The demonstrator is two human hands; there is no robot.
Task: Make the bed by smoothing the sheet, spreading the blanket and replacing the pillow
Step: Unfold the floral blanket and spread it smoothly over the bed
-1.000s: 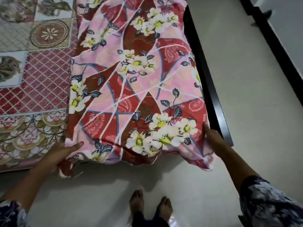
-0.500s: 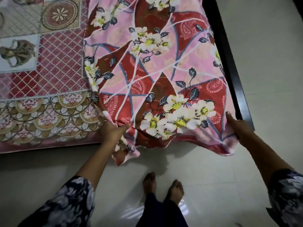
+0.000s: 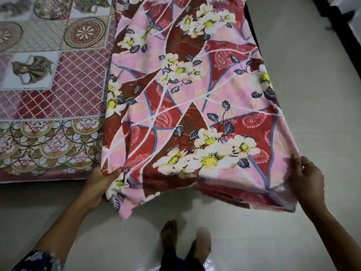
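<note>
Home bedroom: bed [image 3: 48,114], tiled floor [image 3: 312,114]

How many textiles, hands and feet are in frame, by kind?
Floral blanket, pink and red: 1
Patterned bedsheet under it: 1
Hands gripping the blanket's near edge: 2, left hand and right hand
Bare feet on the floor: 2, left foot and right foot
Pillows visible: 0
Total: 6
</note>
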